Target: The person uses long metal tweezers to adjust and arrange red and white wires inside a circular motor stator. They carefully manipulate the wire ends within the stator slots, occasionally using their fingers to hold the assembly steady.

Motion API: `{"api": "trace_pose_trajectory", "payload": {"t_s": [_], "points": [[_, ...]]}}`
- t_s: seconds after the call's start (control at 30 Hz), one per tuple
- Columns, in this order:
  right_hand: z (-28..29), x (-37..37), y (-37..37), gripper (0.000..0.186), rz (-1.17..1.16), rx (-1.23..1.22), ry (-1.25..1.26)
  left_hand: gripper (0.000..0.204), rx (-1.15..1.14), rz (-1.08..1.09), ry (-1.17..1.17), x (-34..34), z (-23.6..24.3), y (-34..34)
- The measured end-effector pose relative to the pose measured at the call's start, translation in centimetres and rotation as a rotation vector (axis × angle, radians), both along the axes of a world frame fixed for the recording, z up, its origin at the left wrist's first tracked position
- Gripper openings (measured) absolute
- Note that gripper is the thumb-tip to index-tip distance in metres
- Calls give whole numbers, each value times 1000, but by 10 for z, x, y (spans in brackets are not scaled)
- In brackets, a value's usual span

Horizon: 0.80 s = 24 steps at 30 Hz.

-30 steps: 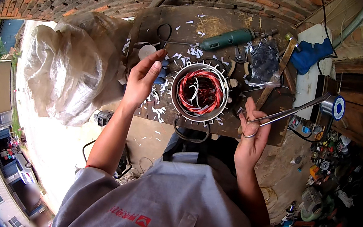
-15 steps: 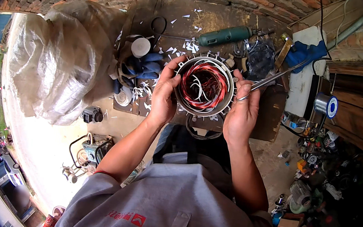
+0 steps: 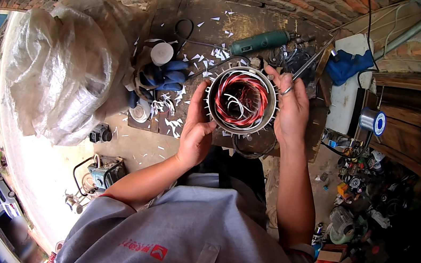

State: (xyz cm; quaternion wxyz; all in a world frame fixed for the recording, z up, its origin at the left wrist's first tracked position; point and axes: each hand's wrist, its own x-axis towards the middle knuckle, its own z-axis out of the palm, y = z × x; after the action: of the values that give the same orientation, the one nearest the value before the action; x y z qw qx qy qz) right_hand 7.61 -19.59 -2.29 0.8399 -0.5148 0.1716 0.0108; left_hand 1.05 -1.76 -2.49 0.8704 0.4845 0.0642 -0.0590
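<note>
A motor stator (image 3: 208, 99) is held up over the near edge of the table, its round finned metal housing facing me. Inside it lie a ring of red copper windings (image 3: 221, 109) and white sleeved leads (image 3: 236, 104). My left hand (image 3: 196, 135) is closed on the housing's left side, thumb at the lower rim. My right hand (image 3: 292, 111) is at the right side, fingers curled round a long slim metal tool (image 3: 309, 62) that slants up and away. The tool looks like scissors or forceps; its exact kind does not show.
On the wooden table (image 3: 206, 10) lie a green power tool (image 3: 259, 43), white paper scraps (image 3: 221, 54), a white roll (image 3: 161, 53) and blue gloves (image 3: 172, 76). Clear plastic sheeting (image 3: 68, 68) is heaped left. A solder wire spool (image 3: 372, 121) stands right, above piled machine parts (image 3: 354, 181).
The stator has shifted slightly right. My right hand has moved up and right, and its metal tool now points more steeply away. My left hand has slid lower on the housing.
</note>
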Motion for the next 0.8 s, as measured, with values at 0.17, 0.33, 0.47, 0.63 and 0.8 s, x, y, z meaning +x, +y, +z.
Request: {"api": "trace_pose_trajectory", "payload": {"t_s": [0.17,0.33,0.47,0.63,0.8], "points": [[3,7,4,28,1,-75,27,97,-3,-11,40,-2,6,-3],[3,0,2,25,-77,-144,-53,90,214,-105,23,0,3,15],[49,-49,-21,19,-37,-326,-145,57,789,-111,-249,13,4,42],[94,-153,-29,33,228,-64,193,32,1012,-487,-822,37,42,29],[106,-201,6,50,314,238,381,37,1107,-619,-929,34,34,18]]}}
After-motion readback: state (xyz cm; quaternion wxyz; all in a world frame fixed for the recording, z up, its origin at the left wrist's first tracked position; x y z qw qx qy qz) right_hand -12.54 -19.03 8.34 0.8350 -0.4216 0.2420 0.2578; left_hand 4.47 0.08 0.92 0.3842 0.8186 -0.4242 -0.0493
